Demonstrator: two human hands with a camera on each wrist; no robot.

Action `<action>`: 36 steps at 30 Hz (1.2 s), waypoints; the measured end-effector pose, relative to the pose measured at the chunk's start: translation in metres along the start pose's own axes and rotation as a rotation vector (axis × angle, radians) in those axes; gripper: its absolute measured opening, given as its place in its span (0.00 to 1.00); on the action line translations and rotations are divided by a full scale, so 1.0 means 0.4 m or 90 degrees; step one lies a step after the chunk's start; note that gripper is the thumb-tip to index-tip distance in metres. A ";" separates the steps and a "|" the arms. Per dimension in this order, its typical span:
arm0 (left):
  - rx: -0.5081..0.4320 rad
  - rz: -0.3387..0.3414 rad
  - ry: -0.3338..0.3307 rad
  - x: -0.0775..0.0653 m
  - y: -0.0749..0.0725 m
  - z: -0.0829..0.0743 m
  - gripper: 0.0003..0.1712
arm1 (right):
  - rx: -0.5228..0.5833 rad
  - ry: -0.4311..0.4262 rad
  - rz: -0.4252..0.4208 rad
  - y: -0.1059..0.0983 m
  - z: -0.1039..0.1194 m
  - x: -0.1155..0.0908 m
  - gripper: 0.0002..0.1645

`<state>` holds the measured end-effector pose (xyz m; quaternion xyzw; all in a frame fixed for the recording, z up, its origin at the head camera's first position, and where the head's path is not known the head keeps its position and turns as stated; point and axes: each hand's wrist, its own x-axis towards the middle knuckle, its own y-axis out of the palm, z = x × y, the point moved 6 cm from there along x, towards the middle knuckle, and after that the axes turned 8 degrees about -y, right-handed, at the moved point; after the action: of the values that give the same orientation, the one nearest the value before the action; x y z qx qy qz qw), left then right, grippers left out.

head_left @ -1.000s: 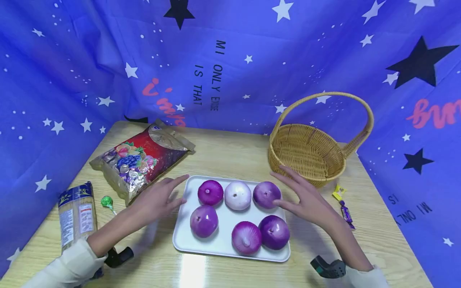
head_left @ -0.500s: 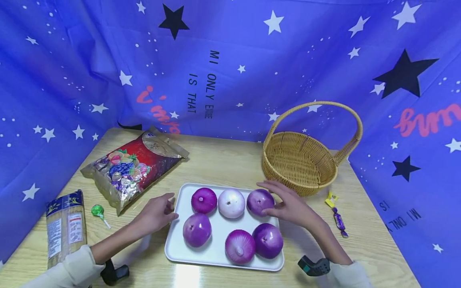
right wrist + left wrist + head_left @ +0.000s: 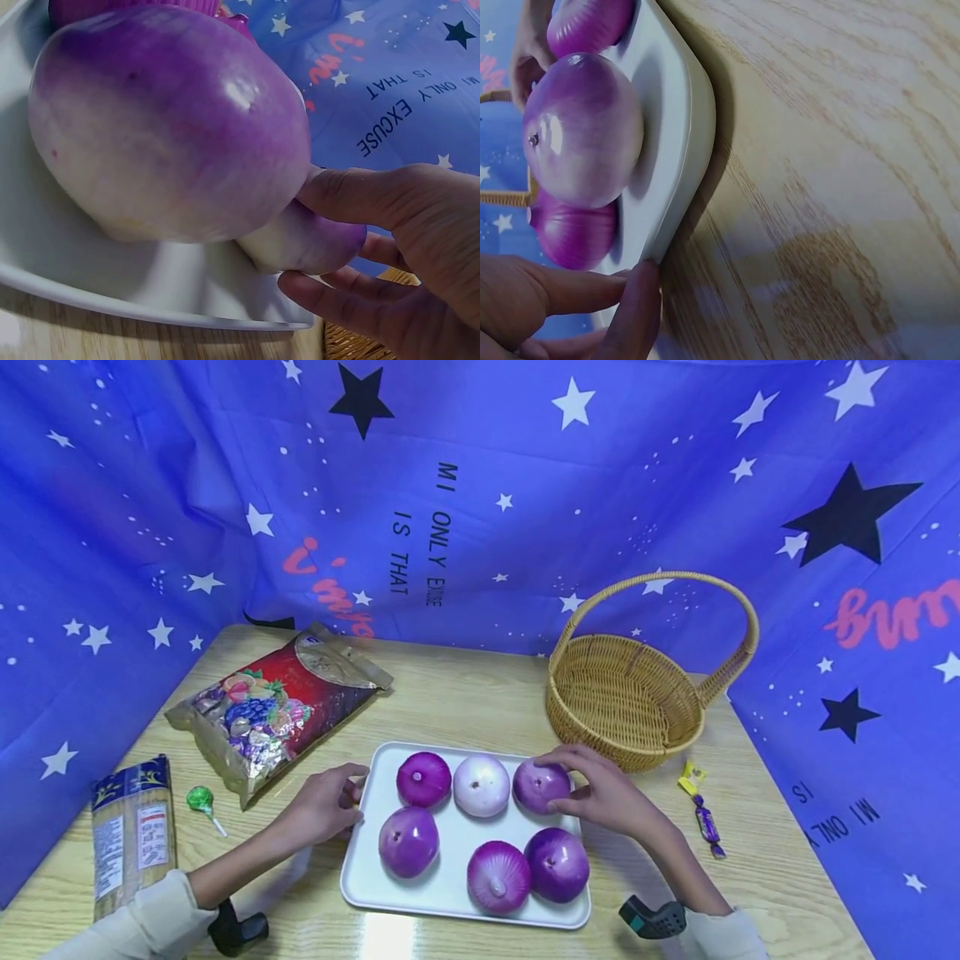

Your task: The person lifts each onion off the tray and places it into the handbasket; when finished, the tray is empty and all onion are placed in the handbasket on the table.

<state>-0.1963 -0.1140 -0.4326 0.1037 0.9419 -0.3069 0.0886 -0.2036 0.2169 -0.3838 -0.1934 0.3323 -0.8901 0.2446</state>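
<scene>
A white rectangular tray [image 3: 446, 893] holds several purple onions, one of them paler [image 3: 482, 787]. My left hand [image 3: 322, 802] pinches the tray's left rim between thumb and fingers, close up in the left wrist view. At the tray's back right corner, my right hand [image 3: 603, 789] grips a purple onion [image 3: 538, 787], its thumb on the near side and fingers round the far side. The right wrist view shows this onion [image 3: 307, 244] partly hidden behind a larger-looking onion [image 3: 172, 127] near the camera.
Just behind the right hand stands a wicker basket [image 3: 622, 743] with a tall handle. Two wrapped candies [image 3: 705, 827] lie to the right. On the left are a big candy bag [image 3: 277, 710], a green lollipop [image 3: 201, 799] and a pack of noodles [image 3: 135, 835].
My right fingers have come down round the back right onion. My left hand has come in to the tray's rim and pinches it. The head view has shifted slightly; the onions keep their places.
</scene>
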 end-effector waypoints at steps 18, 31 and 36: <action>-0.031 0.005 -0.012 -0.002 -0.007 0.010 0.32 | -0.010 0.011 -0.053 -0.130 0.041 0.038 0.32; -0.010 0.000 0.003 0.000 -0.002 0.009 0.33 | 0.119 0.147 -0.140 -0.300 -0.154 0.087 0.35; 0.008 -0.015 0.011 -0.005 -0.003 0.012 0.32 | 0.243 0.191 -0.200 -0.344 -0.215 0.125 0.38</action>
<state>-0.1943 -0.1182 -0.4353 0.0960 0.9420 -0.3125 0.0759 -0.3297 0.3220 -0.3408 -0.0587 0.1570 -0.9823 0.0839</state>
